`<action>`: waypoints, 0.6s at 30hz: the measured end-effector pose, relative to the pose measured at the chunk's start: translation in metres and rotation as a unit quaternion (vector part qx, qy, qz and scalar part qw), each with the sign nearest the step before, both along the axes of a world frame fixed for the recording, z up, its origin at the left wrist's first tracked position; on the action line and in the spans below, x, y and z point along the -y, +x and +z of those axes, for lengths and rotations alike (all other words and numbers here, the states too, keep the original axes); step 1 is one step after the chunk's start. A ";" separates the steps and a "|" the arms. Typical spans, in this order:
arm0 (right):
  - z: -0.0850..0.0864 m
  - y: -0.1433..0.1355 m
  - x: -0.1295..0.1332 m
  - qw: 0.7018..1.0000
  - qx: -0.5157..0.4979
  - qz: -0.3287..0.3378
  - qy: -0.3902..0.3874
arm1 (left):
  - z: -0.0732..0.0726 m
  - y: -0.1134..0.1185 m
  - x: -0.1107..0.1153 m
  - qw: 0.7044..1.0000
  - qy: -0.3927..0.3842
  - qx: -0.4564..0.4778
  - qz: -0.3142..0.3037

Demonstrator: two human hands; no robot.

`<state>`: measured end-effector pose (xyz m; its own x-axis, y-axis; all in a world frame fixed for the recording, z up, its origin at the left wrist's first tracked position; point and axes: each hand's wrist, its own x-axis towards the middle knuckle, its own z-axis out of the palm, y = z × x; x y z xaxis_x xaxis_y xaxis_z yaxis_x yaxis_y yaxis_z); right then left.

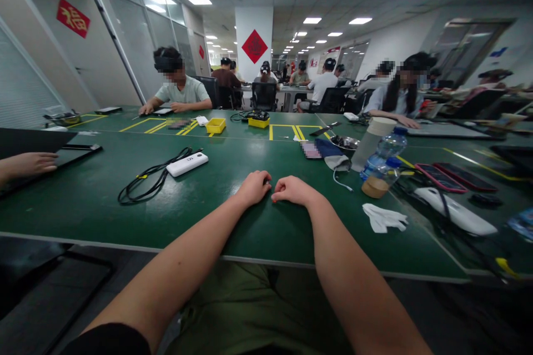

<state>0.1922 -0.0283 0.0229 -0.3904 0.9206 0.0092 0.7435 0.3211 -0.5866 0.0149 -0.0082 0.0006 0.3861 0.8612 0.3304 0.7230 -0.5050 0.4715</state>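
Note:
My left hand [254, 187] rests low over the green table [225, 216], its fingers curled together around something small and pale that barely shows at the fingertips. Close beside it, a small gap apart, my right hand [293, 190] is bent at the wrist with thumb and fingers pinched. A tiny orange-red spot shows under its fingertips, too small to name. Left of my hands lies a white power bank [187, 164] with a looped black cable [144, 180]. To the right is a crumpled white tissue [383, 218].
At right stand plastic bottles [380, 178], a pale tumbler [370, 144], a metal bowl [345, 143] and phones [441, 178]. Yellow bins [215, 126] sit farther back. Another person's hand [31, 168] is at a laptop on the left; several people sit beyond.

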 end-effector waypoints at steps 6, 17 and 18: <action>0.001 -0.007 0.000 0.999 -0.014 0.006 0.047 | -0.001 -0.009 -0.004 0.993 -0.034 0.110 0.014; -0.007 -0.009 -0.005 0.996 -0.017 -0.015 0.087 | -0.004 -0.010 -0.008 0.964 -0.130 0.228 -0.054; -0.008 -0.009 -0.007 0.995 -0.054 -0.019 0.077 | -0.003 -0.010 -0.007 0.956 -0.143 0.247 -0.066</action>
